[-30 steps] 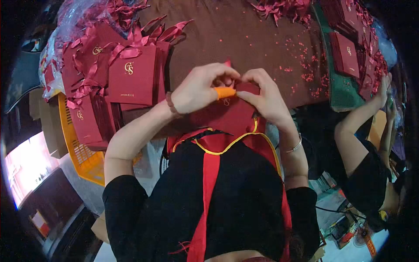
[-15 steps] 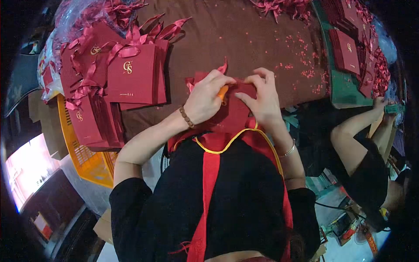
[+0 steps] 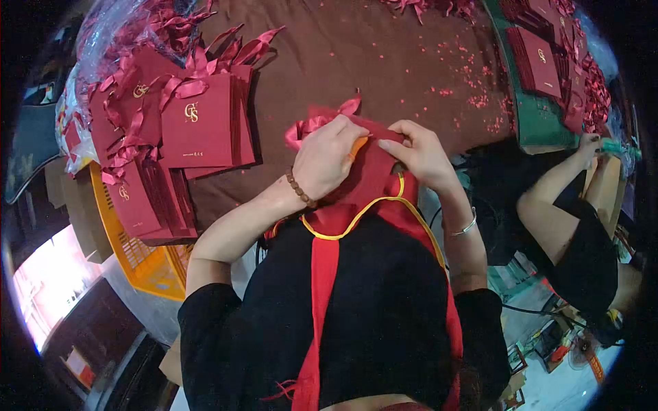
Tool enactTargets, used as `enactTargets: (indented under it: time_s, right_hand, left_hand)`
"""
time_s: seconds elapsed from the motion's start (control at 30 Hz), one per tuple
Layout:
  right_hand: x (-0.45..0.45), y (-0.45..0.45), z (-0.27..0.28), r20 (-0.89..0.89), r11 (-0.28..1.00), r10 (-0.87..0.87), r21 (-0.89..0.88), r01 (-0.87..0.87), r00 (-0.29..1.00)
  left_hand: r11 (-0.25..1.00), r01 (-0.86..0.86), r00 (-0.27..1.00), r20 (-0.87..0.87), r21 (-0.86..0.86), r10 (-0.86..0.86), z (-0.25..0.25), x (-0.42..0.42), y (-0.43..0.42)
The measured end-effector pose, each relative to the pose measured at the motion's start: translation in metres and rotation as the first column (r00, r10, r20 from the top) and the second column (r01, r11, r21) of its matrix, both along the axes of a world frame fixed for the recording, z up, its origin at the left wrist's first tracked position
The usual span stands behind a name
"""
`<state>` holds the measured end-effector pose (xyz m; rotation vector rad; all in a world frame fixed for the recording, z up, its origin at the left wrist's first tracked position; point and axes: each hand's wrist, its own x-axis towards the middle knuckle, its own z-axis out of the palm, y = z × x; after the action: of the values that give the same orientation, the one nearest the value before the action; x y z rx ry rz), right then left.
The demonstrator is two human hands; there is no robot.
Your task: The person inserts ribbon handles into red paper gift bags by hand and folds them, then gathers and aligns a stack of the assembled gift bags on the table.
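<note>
Red apron (image 3: 325, 274) closest to the camera, yellow-trimmed, over a black top. Just past it, against the near edge of the table, sits the task piece: a dark-red bag (image 3: 375, 164), between the two hands. Right hand (image 3: 421, 156) pinches its upper edge, thumb against fingers. Left hand (image 3: 322, 164) has fingers curled at the same edge — its fingertips are tucked away, so can't tell whether they grip. An orange piece (image 3: 357, 146) shows at the left fingers; sleeve or tool, unclear. Pink-red ribbon (image 3: 298, 133) sticks out beyond the left hand, partly covered by it.

Yellow basket (image 3: 154, 284) at left, slatted, partly under the bag stack; contents hard to make out. That bag stack (image 3: 195, 130) has gold lettering and ribbon handles; bag insides not visible. Clear plastic (image 3: 103, 48) behind it wraps around more red ribbon, cut off at the top. Brown cloth (image 3: 308, 61) covers the table, with red scraps (image 3: 480, 101) scattered toward the right.

Far right: green surface (image 3: 538, 127) carrying another bag stack, top cropped. Co-worker's hand (image 3: 585, 149) is beside a green object (image 3: 620, 147) — blurry, grasp unreadable.
</note>
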<state>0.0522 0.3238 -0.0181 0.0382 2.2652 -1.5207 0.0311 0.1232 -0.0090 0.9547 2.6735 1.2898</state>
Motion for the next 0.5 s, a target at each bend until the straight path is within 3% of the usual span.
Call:
enactTargets:
  time_s: [0.13, 0.17, 0.23, 0.33, 0.4, 0.5]
  right_hand:
    - [-0.005, -0.002, 0.000, 0.026, 0.996, -0.015, -0.084, 0.018, 1.000]
    - [-0.004, -0.002, 0.007, 0.132, 0.991, -0.042, -0.122, 0.058, 0.990]
    - [-0.007, -0.005, 0.013, 0.158, 0.992, -0.044, -0.112, 0.062, 0.986]
    - [-0.007, -0.006, 0.012, 0.218, 0.987, -0.070, -0.123, 0.099, 0.973]
    - [-0.006, -0.006, 0.002, 0.039, 0.991, -0.031, -0.128, 0.036, 0.999]
    - [-0.007, -0.007, 0.009, 0.010, 0.997, -0.010, -0.071, 0.011, 1.000]
  left_hand:
    - [1.000, 0.016, 0.990, -0.138, -0.026, -0.019, 0.008, 0.002, 0.004]
    - [0.999, 0.013, 0.990, -0.139, -0.029, -0.017, 0.008, 0.002, 0.004]
    - [0.999, -0.014, 1.000, 0.001, 0.029, 0.014, 0.007, 0.000, 0.003]
    - [1.000, -0.018, 0.999, 0.036, 0.016, 0.017, 0.008, -0.002, 0.004]
    - [1.000, -0.013, 0.998, 0.055, 0.003, 0.013, 0.010, -0.003, 0.006]
    - [0.998, -0.018, 0.997, 0.069, -0.056, 0.022, 0.012, -0.005, 0.008]
